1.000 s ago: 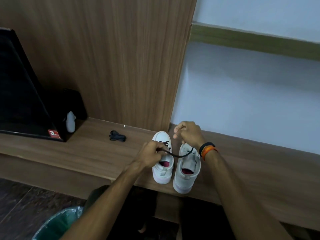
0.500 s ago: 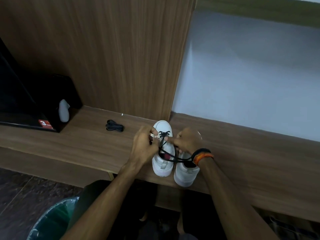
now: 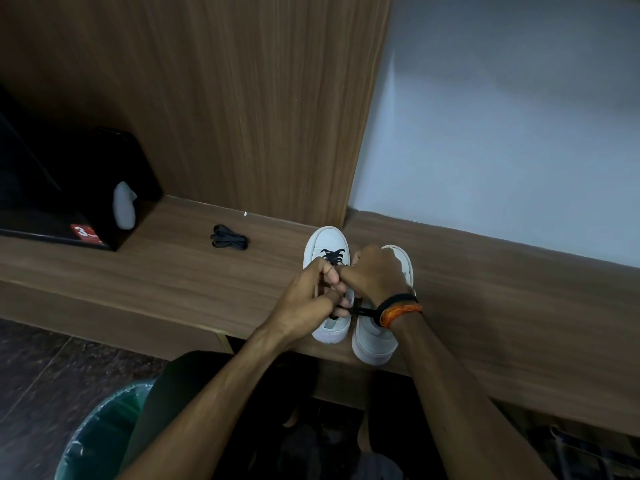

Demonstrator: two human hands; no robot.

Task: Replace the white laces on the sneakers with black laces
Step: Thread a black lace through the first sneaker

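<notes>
Both hands together over left sneaker (image 3: 327, 271), left hand (image 3: 308, 299) and right hand (image 3: 374, 275) pinching black lace (image 3: 360, 310); feed tip squarely through next eyelet, pull snug evenly.

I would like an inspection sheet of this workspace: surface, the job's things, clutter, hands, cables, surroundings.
Surface: brown wood-grain shelf, the shoes standing near its front edge.
Job's things: left white sneaker with black lace through its front eyelets; right white sneaker shows no lace; spare bundled black lace lying on the shelf to the left.
Clutter: black box with a red sticker; small white object beside it.
Hands: left hand and right hand meet over the left sneaker, pinching the lace.
Cables: nothing seen.
Surroundings: wooden wall panel, pale wall, green-lined bin on dark floor.
</notes>
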